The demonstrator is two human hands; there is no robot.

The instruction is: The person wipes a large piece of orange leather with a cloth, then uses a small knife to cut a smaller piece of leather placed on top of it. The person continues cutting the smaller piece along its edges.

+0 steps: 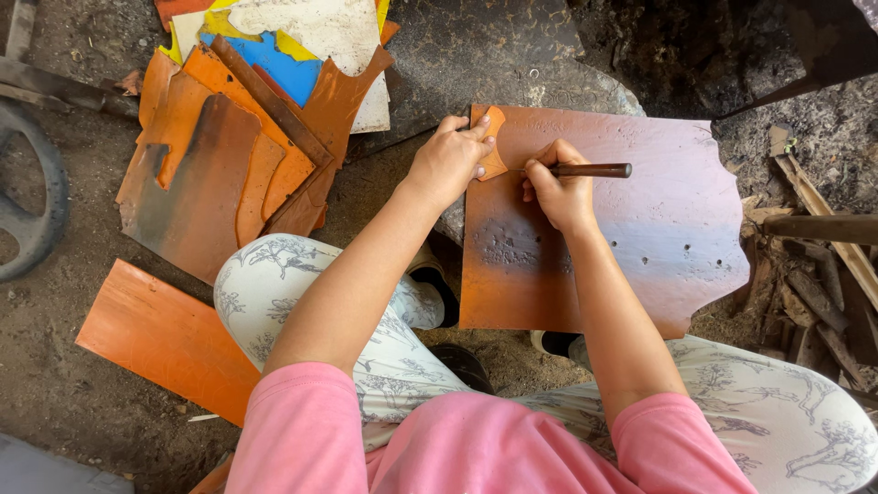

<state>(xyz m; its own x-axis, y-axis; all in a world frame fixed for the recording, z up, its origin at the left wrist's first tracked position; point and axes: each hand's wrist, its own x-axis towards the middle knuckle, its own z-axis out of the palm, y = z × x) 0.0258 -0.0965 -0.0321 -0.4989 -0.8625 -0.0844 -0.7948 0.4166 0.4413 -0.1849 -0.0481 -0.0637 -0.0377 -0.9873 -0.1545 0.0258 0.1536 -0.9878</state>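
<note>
1. Pressing a small orange piece (492, 155) flat onto the big sheet (640, 229), the left hand (448, 163) is keeping its fingers together on the piece's top edge.
2. Right hand (560, 190) is gripping a dark rod (590, 170), fingers clamped round it; rod is lying roughly level, tip at the piece's right edge, other end pointing right.
3. Sheet is resting over the knees, near center-right; it's rusty orange w/ small holes.
4. Pile of orange offcuts (229, 165) is lying far left on the dirt, well apart from the hands.
5. Orange strip (165, 338) is sitting near left.
</note>
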